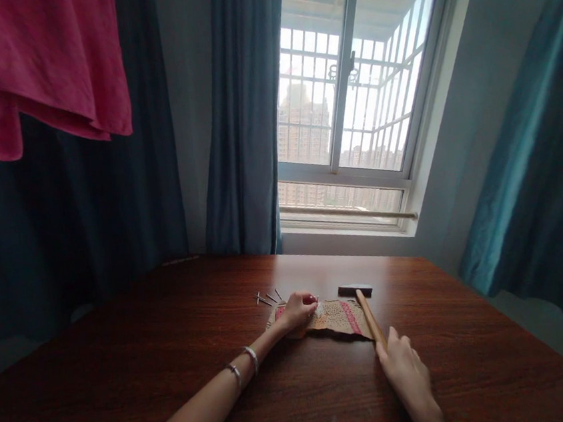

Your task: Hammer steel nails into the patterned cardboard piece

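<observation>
Head view: the left hand [296, 310] rests curled on the patterned board [340, 317], pinching I cannot tell what; the right hand [404, 364] grips the hammer [368, 316], flat across the board's right edge; loose nails [268, 298] lie just left of the board on the bench [177, 363]; none visibly driven yet.

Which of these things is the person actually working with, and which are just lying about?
In use:
left hand resting on the patterned sheet
right hand holding the hammer
nails beside the sheet

Just about:
pink cloth
curtains
window
</observation>
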Demonstrator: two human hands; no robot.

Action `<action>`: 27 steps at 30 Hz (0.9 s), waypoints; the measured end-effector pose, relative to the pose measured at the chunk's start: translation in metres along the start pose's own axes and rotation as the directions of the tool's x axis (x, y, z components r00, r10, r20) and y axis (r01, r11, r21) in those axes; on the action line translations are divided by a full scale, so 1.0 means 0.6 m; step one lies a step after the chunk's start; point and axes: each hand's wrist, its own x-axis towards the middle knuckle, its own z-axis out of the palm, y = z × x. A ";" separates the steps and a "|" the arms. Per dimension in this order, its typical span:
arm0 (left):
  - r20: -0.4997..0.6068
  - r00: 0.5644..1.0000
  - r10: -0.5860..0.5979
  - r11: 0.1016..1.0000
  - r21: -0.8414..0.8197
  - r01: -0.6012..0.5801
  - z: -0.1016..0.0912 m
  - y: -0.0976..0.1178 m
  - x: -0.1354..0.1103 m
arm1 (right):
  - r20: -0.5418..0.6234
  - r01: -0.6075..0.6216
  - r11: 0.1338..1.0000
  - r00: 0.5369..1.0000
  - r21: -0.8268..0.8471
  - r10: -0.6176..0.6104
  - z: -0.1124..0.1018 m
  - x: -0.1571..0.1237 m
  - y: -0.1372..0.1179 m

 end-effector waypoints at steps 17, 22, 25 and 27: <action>-0.005 1.000 0.010 0.997 0.073 -0.010 -0.007 0.015 -0.009 | 0.088 -0.065 0.448 0.996 0.892 -0.030 -0.009 -0.014 0.011; -0.023 0.999 0.029 0.996 0.082 -0.027 -0.009 0.018 -0.011 | 0.396 -0.399 0.019 0.900 0.917 -0.183 -0.051 -0.065 -0.017; -0.034 0.998 0.047 0.995 0.084 -0.044 -0.010 0.018 -0.012 | 0.434 -0.447 -0.006 0.871 0.894 -0.230 -0.075 -0.084 -0.028; -0.031 0.998 0.063 0.995 0.081 -0.060 -0.009 0.017 -0.012 | 0.445 -0.461 -0.004 0.859 0.887 -0.255 -0.083 -0.091 -0.033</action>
